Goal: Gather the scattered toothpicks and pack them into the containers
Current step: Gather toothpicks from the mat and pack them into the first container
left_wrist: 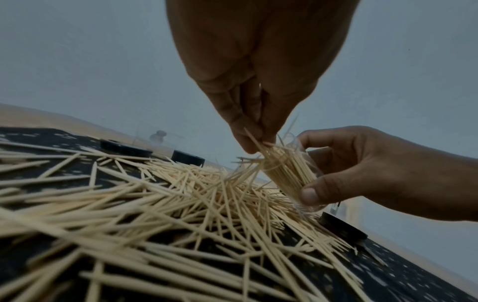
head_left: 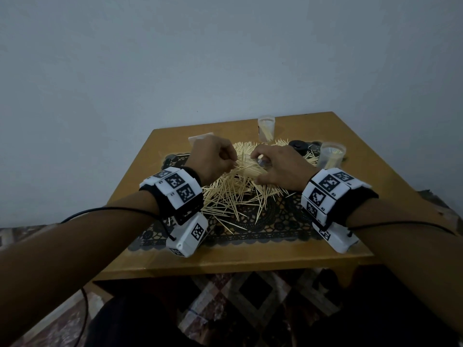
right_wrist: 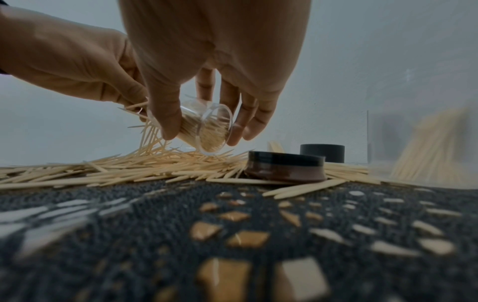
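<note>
Nearest the person, loose toothpicks (head_left: 233,196) lie in a flat heap on a dark lace mat (head_left: 270,221), their long axes pointing every way, spreading under and in front of both sets of fingers. Just above that heap the right hand (head_left: 278,169) grips a clear container (right_wrist: 207,126), thumb on one side and fingers curled round the other. The container is tipped well over, its long axis slanting: the closed base (right_wrist: 216,130) faces the right wrist camera and the open mouth points toward the left hand (head_left: 213,156). The toothpicks inside run parallel to that axis. At the mouth the left fingertips (left_wrist: 248,143) pinch a small bunch of toothpicks whose free ends fan downward toward the heap; how many they hold is hard to tell.

Beyond and to the right of the right fingers sit black lids (right_wrist: 284,166), one partly propped on toothpicks. Farther off, two more clear containers (head_left: 266,128) stand upright with toothpicks leaning inside; the right one (head_left: 332,156) is blurred and cut off in the right wrist view. A pale object (head_left: 200,139) behind the left hand is mostly hidden.
</note>
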